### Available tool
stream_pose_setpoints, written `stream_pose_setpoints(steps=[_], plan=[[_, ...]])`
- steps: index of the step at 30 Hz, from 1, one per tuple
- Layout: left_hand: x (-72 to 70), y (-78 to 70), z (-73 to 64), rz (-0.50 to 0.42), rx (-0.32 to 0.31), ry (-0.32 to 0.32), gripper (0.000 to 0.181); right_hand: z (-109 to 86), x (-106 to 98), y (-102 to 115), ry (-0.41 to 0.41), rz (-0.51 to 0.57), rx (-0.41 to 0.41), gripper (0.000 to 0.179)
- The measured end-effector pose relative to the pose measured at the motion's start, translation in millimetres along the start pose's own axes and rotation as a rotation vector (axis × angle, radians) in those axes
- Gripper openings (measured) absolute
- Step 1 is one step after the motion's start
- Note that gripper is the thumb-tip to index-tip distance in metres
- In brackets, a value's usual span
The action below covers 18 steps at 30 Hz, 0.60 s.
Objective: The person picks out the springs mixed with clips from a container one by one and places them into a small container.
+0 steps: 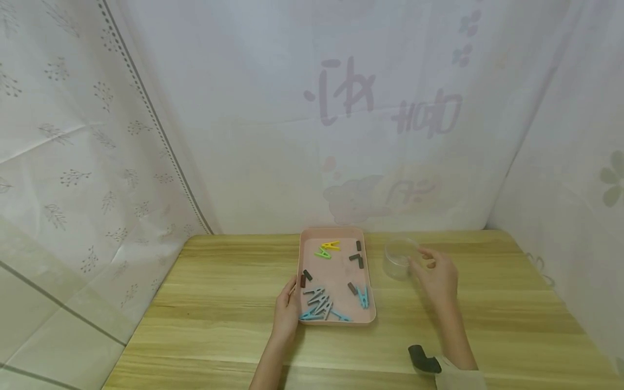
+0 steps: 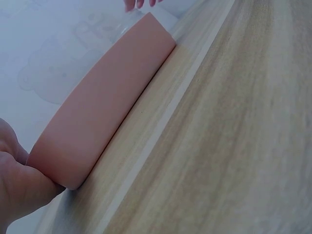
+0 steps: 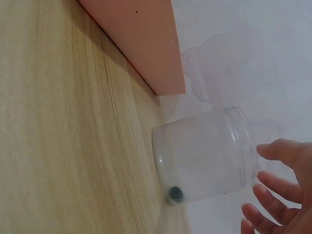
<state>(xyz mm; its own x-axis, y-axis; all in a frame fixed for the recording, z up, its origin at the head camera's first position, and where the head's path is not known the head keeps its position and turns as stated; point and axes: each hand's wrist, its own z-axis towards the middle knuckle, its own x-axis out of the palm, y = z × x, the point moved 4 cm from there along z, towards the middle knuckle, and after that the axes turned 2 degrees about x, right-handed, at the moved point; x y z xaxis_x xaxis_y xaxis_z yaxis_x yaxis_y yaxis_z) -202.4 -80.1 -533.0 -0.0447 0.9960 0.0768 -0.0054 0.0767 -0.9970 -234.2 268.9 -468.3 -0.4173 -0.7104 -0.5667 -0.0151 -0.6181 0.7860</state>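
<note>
A shallow pink tray (image 1: 335, 276) lies in the middle of the table, with my left hand (image 1: 286, 310) gripping its left side near the front corner. In the left wrist view the thumb (image 2: 29, 192) lies against the tray's wall. Inside the tray are several blue and grey clothespins (image 1: 319, 304), a yellow clothespin (image 1: 331, 245), a green clothespin (image 1: 322, 253) and several short dark cylindrical pieces (image 1: 358, 246). Right of it stands a clear jar (image 3: 202, 156) with a small dark piece (image 3: 176, 194) at its bottom. My right hand (image 1: 437, 275) holds nothing, fingers spread, fingertips at the jar's rim.
The wood-grain table (image 1: 219, 314) runs back to a pale printed curtain (image 1: 273, 135). Similar curtains hang on the left (image 1: 63, 162) and right (image 1: 575, 162). A black piece (image 1: 423, 359) sits by the right sleeve (image 1: 458, 375).
</note>
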Motion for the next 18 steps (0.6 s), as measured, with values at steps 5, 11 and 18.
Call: stream_pose_setpoints(steps=[5, 11, 18], plan=[[-0.1, -0.5, -1.6, -0.017, 0.002, 0.019, 0.048, -1.2, -2, 1, 0.002, -0.005, 0.006, 0.042], [-0.3, -1.1, -2.1, -0.036, -0.002, 0.02, 0.048, -3.9, -4, 6, -0.007, -0.003, -0.011, 0.042], [-0.5, -4.2, -2.3, -0.022, -0.001, 0.021, 0.048, -7.9, -6, 17, -0.015, 0.014, -0.06, 0.039]])
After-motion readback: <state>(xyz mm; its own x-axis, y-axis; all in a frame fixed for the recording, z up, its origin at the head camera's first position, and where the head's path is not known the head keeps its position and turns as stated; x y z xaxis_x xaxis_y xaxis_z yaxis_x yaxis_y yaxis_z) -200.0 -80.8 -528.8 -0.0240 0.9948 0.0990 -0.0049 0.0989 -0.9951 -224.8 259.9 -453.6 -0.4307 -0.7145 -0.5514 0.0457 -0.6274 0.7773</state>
